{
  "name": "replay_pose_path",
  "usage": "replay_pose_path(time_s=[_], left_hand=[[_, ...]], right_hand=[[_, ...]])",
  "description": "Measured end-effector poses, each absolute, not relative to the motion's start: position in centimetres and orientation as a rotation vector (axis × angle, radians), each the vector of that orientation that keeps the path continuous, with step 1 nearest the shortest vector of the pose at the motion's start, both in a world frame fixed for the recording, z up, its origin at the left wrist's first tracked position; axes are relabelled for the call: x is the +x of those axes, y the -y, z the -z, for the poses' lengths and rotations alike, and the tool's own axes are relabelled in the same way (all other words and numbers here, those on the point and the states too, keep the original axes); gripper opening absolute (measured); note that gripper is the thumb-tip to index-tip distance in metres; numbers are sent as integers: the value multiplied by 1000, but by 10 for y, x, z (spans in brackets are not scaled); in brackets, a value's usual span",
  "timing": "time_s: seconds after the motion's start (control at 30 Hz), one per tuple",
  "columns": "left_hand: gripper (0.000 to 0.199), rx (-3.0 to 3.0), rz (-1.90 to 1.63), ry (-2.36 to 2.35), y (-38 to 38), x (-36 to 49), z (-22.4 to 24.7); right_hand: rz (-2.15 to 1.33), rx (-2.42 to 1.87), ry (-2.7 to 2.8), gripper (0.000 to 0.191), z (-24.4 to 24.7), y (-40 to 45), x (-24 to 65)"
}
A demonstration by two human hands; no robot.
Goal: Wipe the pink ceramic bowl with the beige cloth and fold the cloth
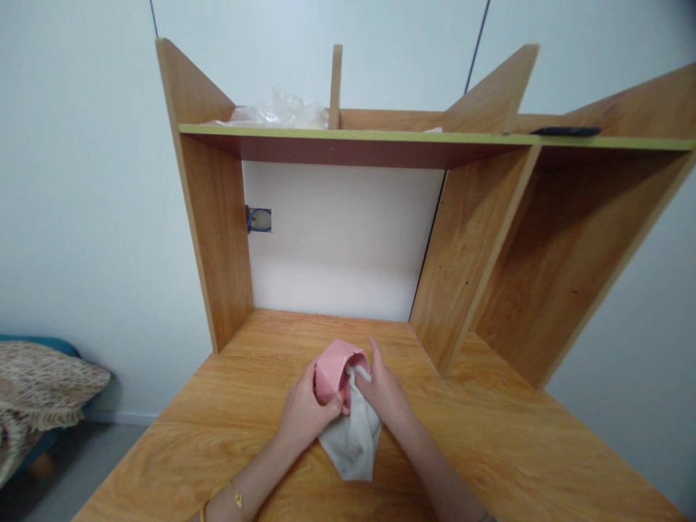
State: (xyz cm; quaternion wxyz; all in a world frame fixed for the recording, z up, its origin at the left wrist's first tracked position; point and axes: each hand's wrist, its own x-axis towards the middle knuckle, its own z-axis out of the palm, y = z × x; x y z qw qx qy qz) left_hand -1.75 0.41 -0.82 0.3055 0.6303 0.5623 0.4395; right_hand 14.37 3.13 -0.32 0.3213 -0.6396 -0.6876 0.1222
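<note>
A pink faceted pot (pixel 333 368) is tilted on its side above the wooden desk, its opening turned to the right and toward me. My left hand (pixel 309 407) grips it from the left, with the thumb at the rim. My right hand (pixel 380 386) pushes a light grey cloth (pixel 354 438) into the opening. The fingers on the cloth are partly hidden inside the pot, while the index finger points up outside it. Most of the cloth hangs below the pot over the desktop.
The wooden desk (pixel 261 384) carries a hutch with a shelf (pixel 348 134) above. Clear plastic wrapping (pixel 283 112) and a dark flat object (pixel 568 131) lie on the shelf. A wall socket box (pixel 259 220) shows at the back left. A patterned blanket (pixel 43 384) covers blue furniture at far left.
</note>
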Motion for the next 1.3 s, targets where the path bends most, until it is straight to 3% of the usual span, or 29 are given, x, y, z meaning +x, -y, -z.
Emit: replay_pose_path(time_s=[0.33, 0.63, 0.87, 1.03, 1.2, 1.3], left_hand=[[49, 1903, -1080, -1630, -7, -21, 4], [62, 2098, -1033, -1481, 1, -25, -1], [66, 2096, -1062, -1360, -1, -29, 1], [62, 1764, -1257, -1099, -15, -27, 13], [80, 1554, -1256, -834, -16, -17, 22], [68, 1617, -1229, -848, -8, -10, 20]], right_hand=[[-240, -1748, 1793, 77, -7, -34, 154], [-135, -1701, 1930, 77, -7, -27, 147], [-365, -1590, 1827, 73, 3, -32, 152], [-467, -1373, 1606, 66, 8, -35, 150], [-487, -1271, 1389, 59, 11, -41, 144], [-593, -1215, 1361, 59, 11, -43, 139]])
